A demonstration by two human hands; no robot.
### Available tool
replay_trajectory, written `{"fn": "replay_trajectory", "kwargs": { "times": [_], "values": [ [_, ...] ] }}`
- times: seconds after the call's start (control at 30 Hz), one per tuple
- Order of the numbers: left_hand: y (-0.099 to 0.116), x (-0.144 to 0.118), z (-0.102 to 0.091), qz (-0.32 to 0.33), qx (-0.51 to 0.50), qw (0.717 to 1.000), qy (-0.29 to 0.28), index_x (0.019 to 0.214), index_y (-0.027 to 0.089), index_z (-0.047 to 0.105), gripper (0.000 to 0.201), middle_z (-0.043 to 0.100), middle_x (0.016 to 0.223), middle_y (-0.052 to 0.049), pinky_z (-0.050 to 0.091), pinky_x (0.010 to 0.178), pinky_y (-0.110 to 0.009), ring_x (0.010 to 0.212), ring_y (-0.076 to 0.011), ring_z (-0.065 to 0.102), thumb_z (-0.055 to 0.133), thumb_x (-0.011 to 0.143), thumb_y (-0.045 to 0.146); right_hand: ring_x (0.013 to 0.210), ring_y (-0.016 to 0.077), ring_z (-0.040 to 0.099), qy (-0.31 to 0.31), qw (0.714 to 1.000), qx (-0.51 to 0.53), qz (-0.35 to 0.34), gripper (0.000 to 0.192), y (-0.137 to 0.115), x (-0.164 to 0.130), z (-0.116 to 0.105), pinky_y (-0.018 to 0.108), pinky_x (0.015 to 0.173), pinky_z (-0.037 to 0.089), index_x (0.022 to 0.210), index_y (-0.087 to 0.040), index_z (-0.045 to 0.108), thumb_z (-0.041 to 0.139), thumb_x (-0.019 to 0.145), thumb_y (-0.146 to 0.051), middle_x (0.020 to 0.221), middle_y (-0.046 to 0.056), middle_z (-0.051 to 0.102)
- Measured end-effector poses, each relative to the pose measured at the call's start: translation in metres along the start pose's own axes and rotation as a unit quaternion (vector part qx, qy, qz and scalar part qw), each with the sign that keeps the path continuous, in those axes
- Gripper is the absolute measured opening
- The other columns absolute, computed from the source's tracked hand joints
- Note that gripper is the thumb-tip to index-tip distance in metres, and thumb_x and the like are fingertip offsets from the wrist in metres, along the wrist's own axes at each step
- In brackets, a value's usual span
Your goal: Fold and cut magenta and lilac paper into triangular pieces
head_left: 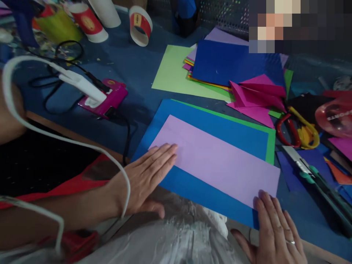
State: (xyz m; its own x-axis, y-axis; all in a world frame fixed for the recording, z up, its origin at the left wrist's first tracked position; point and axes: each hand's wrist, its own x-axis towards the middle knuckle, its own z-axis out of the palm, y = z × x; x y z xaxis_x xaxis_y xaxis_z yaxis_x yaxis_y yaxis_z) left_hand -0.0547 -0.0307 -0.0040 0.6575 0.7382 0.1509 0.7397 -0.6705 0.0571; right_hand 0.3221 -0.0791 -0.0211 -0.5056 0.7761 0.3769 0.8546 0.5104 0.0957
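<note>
Lilac paper strip (217, 159) lies flat between our palms, atop a blue sheet (220, 128) with a green sheet (271, 146) under it. Our left hand (147, 176) and right hand (275, 227) press open-fingered on its ends, gripping nothing. We judge it light, floppy, easily creased; best lifted by an edge. Scissors (298, 134) lie beyond our right hand.

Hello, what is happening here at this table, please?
A person presses both hands flat on a folded lilac paper that lies on a blue sheet with a green sheet under it. The left hand holds down the left end, and the right hand holds the near right corner. Around them lie a stack of coloured paper, folded pink paper, scissors, a utility knife and paper cups.
</note>
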Motion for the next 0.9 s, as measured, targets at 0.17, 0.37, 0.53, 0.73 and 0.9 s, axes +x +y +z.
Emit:
{"fn": "replay_trajectory", "kwargs": {
  "times": [0.17,0.37,0.53,0.73,0.9],
  "values": [
    [-0.018,-0.023,0.001,-0.028,0.034,0.998,0.039,0.169,-0.002,0.010,0.120,0.035,0.169,-0.030,0.030,0.130,-0.052,0.161,-0.0390,0.029,0.029,0.092,0.088,0.160,0.0321,0.032,-0.025,1.000,-0.008,-0.006,0.086,0.001,0.002,-0.003,0.042,0.133,0.026,0.163,0.003,0.035,0.054,0.105,-0.058,0.170,0.018,0.037],
    [-0.022,-0.017,-0.003,-0.039,0.023,0.996,0.075,0.171,0.007,0.006,0.111,0.038,0.168,-0.026,0.018,0.132,-0.063,0.157,-0.0399,0.037,0.024,0.095,0.086,0.160,0.0335,0.034,-0.024,1.000,-0.005,-0.010,0.084,-0.003,0.009,-0.007,0.047,0.131,0.030,0.167,-0.001,0.028,0.051,0.107,-0.056,0.170,0.020,0.037],
    [-0.012,0.011,0.005,0.062,-0.034,0.989,0.128,0.169,0.003,0.019,0.108,0.043,0.167,-0.024,0.019,0.133,-0.059,0.158,-0.0370,0.037,0.020,0.097,0.084,0.160,0.0343,0.034,-0.037,0.999,-0.006,-0.010,0.084,-0.002,0.009,-0.009,0.050,0.126,0.038,0.168,-0.003,0.024,0.043,0.108,-0.058,0.170,0.022,0.038],
    [-0.003,0.022,0.023,0.076,-0.075,0.985,0.134,0.166,0.006,0.032,0.100,0.042,0.168,-0.018,0.023,0.134,-0.052,0.157,-0.0348,0.040,0.020,0.101,0.080,0.163,0.0321,0.026,-0.108,0.993,-0.043,0.012,0.087,-0.013,0.023,-0.025,0.054,0.131,0.026,0.168,0.000,0.023,0.027,0.109,-0.064,0.166,0.023,0.044],
    [-0.003,0.019,0.027,0.090,-0.090,0.979,0.158,0.169,0.003,0.019,0.101,0.046,0.165,-0.023,0.024,0.133,-0.058,0.154,-0.0388,0.044,0.023,0.102,0.078,0.165,0.0322,0.019,-0.147,0.988,-0.010,-0.047,0.107,-0.061,0.081,-0.018,0.049,0.134,0.021,0.163,0.005,0.031,0.027,0.100,-0.081,0.170,0.024,0.037]
  ]
}}
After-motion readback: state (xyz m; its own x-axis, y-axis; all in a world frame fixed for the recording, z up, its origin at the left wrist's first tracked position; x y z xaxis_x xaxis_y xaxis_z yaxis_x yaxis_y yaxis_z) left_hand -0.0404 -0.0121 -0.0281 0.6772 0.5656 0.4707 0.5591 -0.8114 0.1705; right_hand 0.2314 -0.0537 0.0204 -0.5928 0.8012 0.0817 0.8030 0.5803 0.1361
